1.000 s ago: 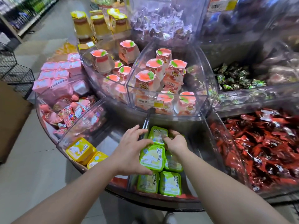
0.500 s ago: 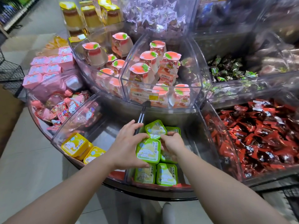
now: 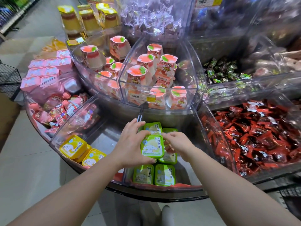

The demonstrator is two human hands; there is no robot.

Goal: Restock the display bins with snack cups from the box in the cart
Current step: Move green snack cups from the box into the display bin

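Observation:
Several green snack cups lie in the clear front bin [image 3: 192, 180] of the round display. My left hand [image 3: 130, 144] grips the left edge of the top green cup [image 3: 152, 147], with the thumb curled under its near side. My right hand [image 3: 176, 142] has its fingers curled on that cup's right edge, above another green cup [image 3: 168, 158]. Two more green cups [image 3: 143, 174] [image 3: 164, 175] stand at the bin's front. A further green cup [image 3: 154, 127] lies behind my fingers.
Yellow cups [image 3: 73, 146] sit in the bin to the left, red wrapped sweets [image 3: 257, 134] to the right. Peach-topped cups [image 3: 143, 74] fill the raised clear bin behind. Pink packs [image 3: 47, 70] lie far left. A black wire basket [image 3: 8, 79] stands at the left edge.
Both hands stay on the top green cup, which has shifted slightly toward me on the stack. The view has tilted down a little.

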